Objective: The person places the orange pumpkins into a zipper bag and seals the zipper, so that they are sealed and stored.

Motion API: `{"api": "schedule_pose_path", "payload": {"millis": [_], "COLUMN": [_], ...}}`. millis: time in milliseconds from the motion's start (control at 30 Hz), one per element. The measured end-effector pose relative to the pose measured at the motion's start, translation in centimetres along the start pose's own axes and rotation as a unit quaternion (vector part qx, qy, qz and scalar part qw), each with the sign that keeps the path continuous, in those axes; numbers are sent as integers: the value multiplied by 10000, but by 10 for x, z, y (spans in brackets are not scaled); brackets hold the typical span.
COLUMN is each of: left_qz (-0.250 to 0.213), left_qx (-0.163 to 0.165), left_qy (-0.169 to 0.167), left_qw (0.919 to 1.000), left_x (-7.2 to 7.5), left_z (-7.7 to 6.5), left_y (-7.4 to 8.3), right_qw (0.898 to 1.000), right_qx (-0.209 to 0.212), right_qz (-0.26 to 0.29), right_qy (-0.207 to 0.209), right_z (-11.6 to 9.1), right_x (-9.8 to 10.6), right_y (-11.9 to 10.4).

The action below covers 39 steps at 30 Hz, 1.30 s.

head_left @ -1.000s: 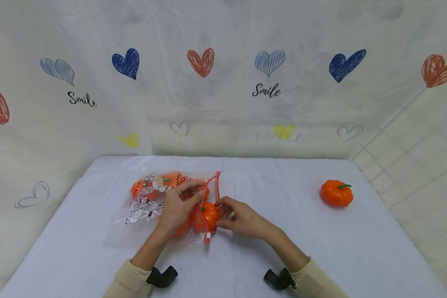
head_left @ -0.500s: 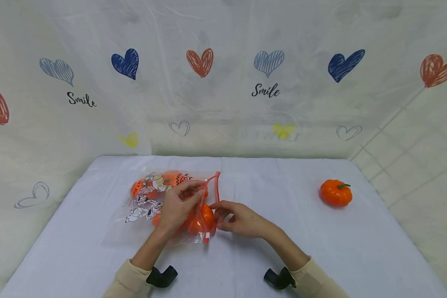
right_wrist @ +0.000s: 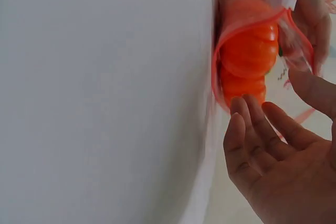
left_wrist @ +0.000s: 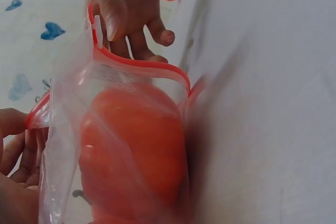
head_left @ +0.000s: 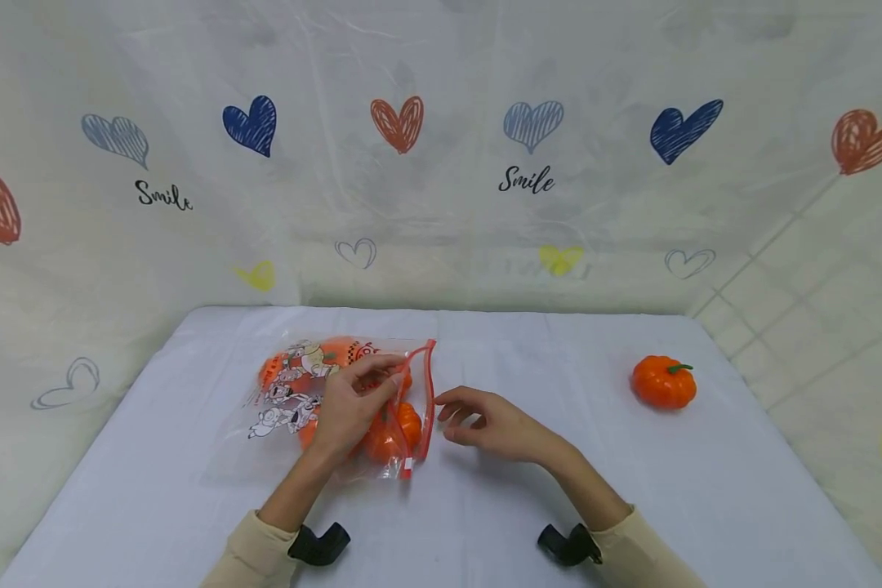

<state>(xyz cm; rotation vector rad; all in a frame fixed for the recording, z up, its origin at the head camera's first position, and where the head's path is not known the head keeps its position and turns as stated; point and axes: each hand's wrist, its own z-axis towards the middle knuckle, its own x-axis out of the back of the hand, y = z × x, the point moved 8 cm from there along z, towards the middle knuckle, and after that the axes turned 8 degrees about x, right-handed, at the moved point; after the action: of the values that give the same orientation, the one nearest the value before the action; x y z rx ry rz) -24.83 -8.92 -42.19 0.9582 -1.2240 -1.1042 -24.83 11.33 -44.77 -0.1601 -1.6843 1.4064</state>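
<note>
Fingers [head_left: 379, 362] of the left hand [head_left: 347, 412] are bent, and together with the thumb they pinch the red edge [left_wrist: 38, 111] of the bag [head_left: 287, 416], on the side of its mouth. This hand lies partly over the bag and hides some of it from the head view. The right hand [head_left: 494, 423] is just beside the mouth, with its fingers softly curved, a little apart from one another, and it holds nothing; whether some fingertip touches the bag, I cannot tell surely.

The bag is clear, with printed figures on it, and it lies on its side on the left half of the white tabletop [head_left: 544, 359]. Its mouth faces to the right, and the two red edges stand apart. A white tab [head_left: 408, 463] sits at the near end of the edge. Inside are several orange pumpkins; one pumpkin [head_left: 412, 425] is close behind the mouth, and the others are seen less clearly through the plastic. Another pumpkin [head_left: 665, 382], with green stem, rests on the tabletop far to the right, well apart from both hands.

Each wrist has a black device [head_left: 319, 545] near the beige sleeve [head_left: 253, 549]. Behind the tabletop hangs a pale sheet [head_left: 448, 204] with hearts and the word "Smile"
</note>
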Motion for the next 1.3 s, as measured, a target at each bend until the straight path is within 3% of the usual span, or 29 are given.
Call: {"api": "schedule_pose_path", "payload": {"millis": [233,567,800,1300], "left_qz": [27,163,127,37], "left_qx": [-138,139,81,132], "left_qy": [52,84,75,13], "left_qw": [9999,9997,9999,9999], "left_x": [0,2,-2,-2], "left_z": [1,-3,0,0], "left_y": [0,-5,-3,-3], "right_qw": [9966,9805,9677,9442], "right_qx": [-112,-431,-642,-927], "right_qz": [-405,-1016,-1397,-1638], "right_qy": [712,1628,1996,2704], "right_z": [-22,-57,-75,-114], "right_x": [43,99,128,170], "right_y": [10,30,32,41]}}
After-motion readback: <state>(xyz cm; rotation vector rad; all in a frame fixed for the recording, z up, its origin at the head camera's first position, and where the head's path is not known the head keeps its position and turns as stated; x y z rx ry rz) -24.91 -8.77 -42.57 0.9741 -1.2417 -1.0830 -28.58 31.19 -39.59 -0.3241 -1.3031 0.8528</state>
